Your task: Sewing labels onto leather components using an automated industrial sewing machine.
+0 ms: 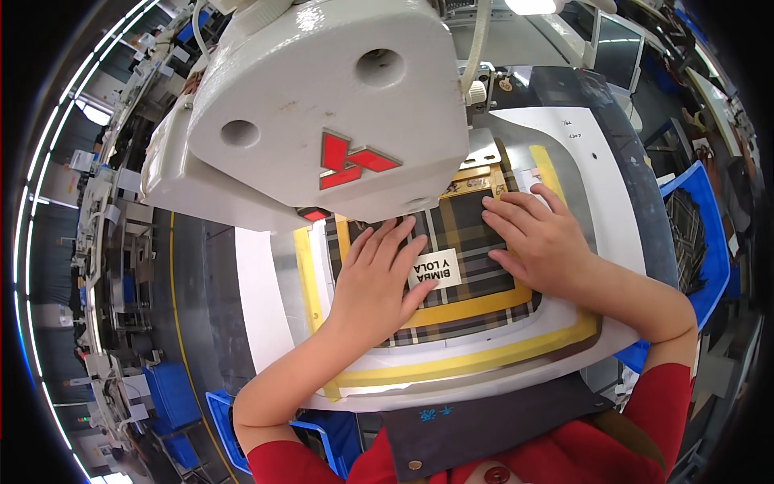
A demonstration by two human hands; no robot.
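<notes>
A dark plaid fabric point(474, 252) lies on the work plate under a white sewing machine head point(322, 97). A yellow rectangular clamp frame point(472, 307) surrounds its middle. On the fabric sits a small cream label point(442, 264) with dark printing. My left hand point(375, 278) rests on the fabric left of the label, fingers stretched forward and thumb at the label's lower edge. Across from it, my right hand point(536, 238) lies over the frame's right side with its fingertips on the fabric. Neither hand grips anything. The machine head hides the needle area.
Yellow tape point(459, 363) borders the metal plate's near edge. White sheets point(617, 189) lie under it on the dark table. A blue bin point(709, 258) holding plaid pieces stands at the right; another blue bin point(326, 436) is near my left elbow. A screen point(619, 52) stands at the back right.
</notes>
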